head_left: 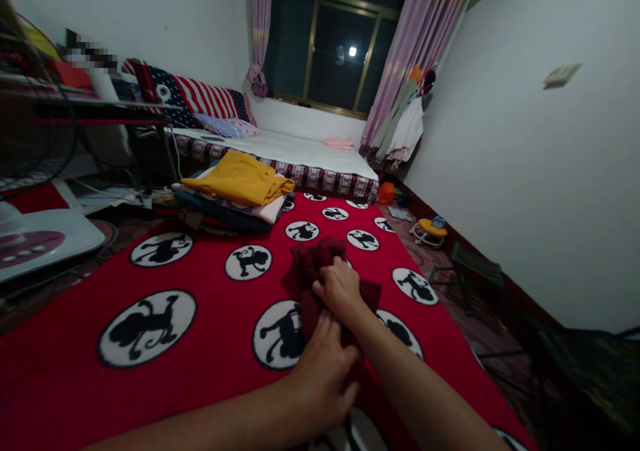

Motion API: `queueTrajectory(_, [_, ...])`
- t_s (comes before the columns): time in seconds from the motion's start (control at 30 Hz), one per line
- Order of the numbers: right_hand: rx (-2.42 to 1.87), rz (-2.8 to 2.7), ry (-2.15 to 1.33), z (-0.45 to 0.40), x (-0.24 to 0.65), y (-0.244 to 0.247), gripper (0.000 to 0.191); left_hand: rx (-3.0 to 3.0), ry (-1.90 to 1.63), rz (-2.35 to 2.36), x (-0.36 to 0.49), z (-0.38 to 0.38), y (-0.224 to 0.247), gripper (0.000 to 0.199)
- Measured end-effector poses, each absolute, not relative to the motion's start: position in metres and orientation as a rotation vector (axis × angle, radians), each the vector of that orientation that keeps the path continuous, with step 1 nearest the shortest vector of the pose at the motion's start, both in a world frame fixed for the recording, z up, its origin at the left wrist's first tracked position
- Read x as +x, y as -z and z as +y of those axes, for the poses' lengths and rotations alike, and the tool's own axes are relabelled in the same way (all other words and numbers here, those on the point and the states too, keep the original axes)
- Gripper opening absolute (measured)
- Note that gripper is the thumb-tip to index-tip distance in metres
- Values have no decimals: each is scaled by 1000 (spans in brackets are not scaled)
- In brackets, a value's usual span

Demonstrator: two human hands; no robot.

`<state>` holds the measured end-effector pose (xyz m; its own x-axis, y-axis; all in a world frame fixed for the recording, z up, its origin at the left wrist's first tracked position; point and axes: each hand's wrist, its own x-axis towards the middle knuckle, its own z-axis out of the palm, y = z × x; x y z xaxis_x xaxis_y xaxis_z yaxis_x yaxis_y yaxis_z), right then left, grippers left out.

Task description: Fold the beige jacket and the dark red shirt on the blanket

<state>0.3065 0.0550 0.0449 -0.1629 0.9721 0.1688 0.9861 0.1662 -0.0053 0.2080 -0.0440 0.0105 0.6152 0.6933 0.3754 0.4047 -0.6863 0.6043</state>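
A dark maroon garment lies bunched and partly folded on a red blanket printed with black monkey figures in white ovals. My right hand is on top of it, with curled fingers closed on the cloth. Just nearer to me, my left hand rests against the garment's near part. Its fingers reach forward and its thumb stands apart. Both hands hide much of the cloth beneath them. Farther off to the left, a mustard-yellow garment tops a pile of folded clothes.
Beyond the blanket is a low bed with pillows. A cluttered desk and a white plastic seat are on the left. Along the right wall stand a small yellow-topped stool and a dark folding stool.
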Motion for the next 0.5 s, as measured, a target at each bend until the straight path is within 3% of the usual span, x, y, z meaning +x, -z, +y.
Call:
queueTrajectory(0.1, [-1841,-2150,95,56,329,-33,23,2169,-813,794,201,-22,-34,12])
queueTrajectory(0.3, [-1445,-1767,-438,63,381,-13,31,1987,-1364,1191,183,106,-47,23])
queueTrajectory(0.4, [-1456,-1660,-515,78,422,0,38,2150,-1104,1570,179,175,-20,41])
queueTrajectory(0.5, [-1596,-1684,-220,106,468,2,45,2208,-718,1848,182,210,11,59])
